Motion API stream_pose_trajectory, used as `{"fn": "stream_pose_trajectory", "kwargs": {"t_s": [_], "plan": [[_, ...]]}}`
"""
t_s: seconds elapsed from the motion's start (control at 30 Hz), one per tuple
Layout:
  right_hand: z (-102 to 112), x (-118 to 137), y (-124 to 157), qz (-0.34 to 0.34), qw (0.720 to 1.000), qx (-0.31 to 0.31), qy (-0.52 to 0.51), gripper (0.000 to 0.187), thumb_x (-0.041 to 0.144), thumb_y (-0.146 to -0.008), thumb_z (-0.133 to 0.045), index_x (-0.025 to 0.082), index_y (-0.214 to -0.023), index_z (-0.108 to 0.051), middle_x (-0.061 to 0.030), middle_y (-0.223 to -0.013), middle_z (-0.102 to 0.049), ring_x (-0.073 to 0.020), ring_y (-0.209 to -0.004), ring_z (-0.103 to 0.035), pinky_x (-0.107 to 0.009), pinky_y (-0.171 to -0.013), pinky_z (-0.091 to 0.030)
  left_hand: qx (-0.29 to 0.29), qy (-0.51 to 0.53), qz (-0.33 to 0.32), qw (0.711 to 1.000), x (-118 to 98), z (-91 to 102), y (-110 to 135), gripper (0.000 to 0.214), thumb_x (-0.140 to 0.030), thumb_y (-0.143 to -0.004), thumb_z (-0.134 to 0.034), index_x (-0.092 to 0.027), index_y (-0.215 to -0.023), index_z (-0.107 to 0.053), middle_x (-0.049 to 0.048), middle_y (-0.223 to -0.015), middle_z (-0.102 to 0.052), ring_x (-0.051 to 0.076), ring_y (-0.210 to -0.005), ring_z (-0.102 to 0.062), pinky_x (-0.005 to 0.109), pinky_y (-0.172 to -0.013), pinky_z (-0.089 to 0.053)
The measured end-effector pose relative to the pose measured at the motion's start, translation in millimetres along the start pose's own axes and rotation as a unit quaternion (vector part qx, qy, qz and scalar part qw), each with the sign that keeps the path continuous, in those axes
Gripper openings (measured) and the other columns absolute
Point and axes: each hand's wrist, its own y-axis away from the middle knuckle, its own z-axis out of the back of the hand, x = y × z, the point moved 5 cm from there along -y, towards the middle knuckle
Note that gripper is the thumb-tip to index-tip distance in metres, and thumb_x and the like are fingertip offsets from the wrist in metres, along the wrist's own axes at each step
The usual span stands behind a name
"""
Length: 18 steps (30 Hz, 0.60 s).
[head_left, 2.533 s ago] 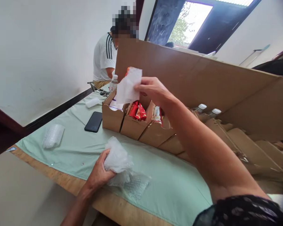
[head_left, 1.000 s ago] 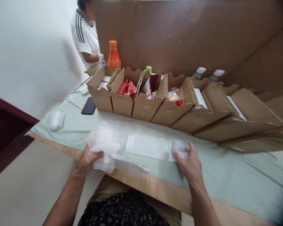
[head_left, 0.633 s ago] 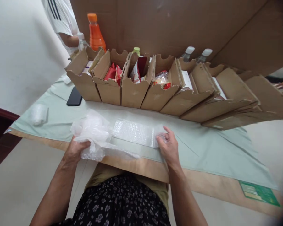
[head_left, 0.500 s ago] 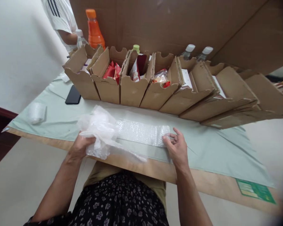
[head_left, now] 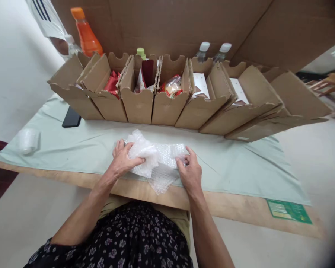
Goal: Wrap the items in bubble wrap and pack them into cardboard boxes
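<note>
A sheet of clear bubble wrap [head_left: 167, 156] lies on the pale green cloth [head_left: 234, 167] near the table's front edge. At its left end sits a white crumpled bundle [head_left: 141, 149]. My left hand [head_left: 123, 160] is closed on that bundle, thumb pressed to its underside. My right hand [head_left: 188, 171] pinches the right end of the bubble wrap with curled fingers. Both hands lie close together, about a hand's width apart.
A row of open cardboard bins [head_left: 167, 96] with snack packets stands behind, backed by a tall cardboard panel [head_left: 184, 22]. Bottles [head_left: 85, 33] rise behind the bins. A black phone [head_left: 72, 117] and a roll of bubble wrap [head_left: 28, 140] lie left. Another person's sleeve [head_left: 46, 16] shows far left.
My right hand came down from the bins to the bubble wrap sheet. Both hands then moved toward each other, and the sheet is now gathered shorter against the white bundle.
</note>
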Motion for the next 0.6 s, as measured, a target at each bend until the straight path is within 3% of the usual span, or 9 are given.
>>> {"fn": "stream_pose_trajectory", "kwargs": {"t_s": [0.13, 0.33, 0.47, 0.6], "plan": [[-1.1, -1.7, -1.1, 0.006, 1.000, -0.001, 0.001, 0.068, 0.048, -0.083, -0.060, 0.017, -0.143, -0.060, -0.0101, -0.103, -0.077, -0.0266, -0.087, -0.071, -0.042, -0.081, -0.055, -0.012, -0.050, -0.059, 0.997, -12.3, -9.5, 3.5, 0.067, -0.047, -0.066, -0.080, -0.020, -0.126, -0.064, 0.0140, -0.132, -0.060, 0.041, -0.139, -0.052, 0.056, -0.122, -0.038], [4.2, 1.4, 2.8, 0.032, 0.998, 0.005, -0.061, 0.060, 0.047, -0.087, -0.063, 0.016, -0.139, -0.064, -0.0072, -0.094, -0.075, -0.0214, -0.078, -0.068, -0.039, -0.077, -0.057, -0.095, 0.017, -0.128, 0.987, -20.4, -16.8, 24.1, 0.070, -0.036, -0.060, -0.081, -0.019, -0.125, -0.062, 0.0157, -0.139, -0.050, 0.038, -0.135, -0.054, 0.052, -0.116, -0.047], [8.2, 37.4, 8.9, 0.118, 0.991, -0.008, -0.066, 0.052, 0.043, -0.093, -0.066, 0.019, -0.139, -0.066, -0.0060, -0.096, -0.076, -0.0174, -0.077, -0.068, -0.034, -0.076, -0.058, -0.141, 0.078, -0.183, 0.970, -12.3, 10.3, 44.0, 0.072, -0.031, -0.061, -0.079, -0.018, -0.130, -0.060, 0.0174, -0.144, -0.049, 0.038, -0.140, -0.052, 0.050, -0.118, -0.046], [-23.0, 113.8, 10.6, 0.288, 0.954, 0.050, -0.062, 0.024, 0.031, -0.099, -0.062, 0.024, -0.116, -0.077, -0.0054, -0.101, -0.080, -0.0181, -0.083, -0.073, -0.034, -0.080, -0.061, -0.222, 0.123, -0.124, 0.959, 37.5, 64.0, 50.0, 0.070, -0.031, -0.062, -0.079, -0.017, -0.128, -0.061, 0.0187, -0.149, -0.051, 0.039, -0.145, -0.049, 0.050, -0.120, -0.044]]}}
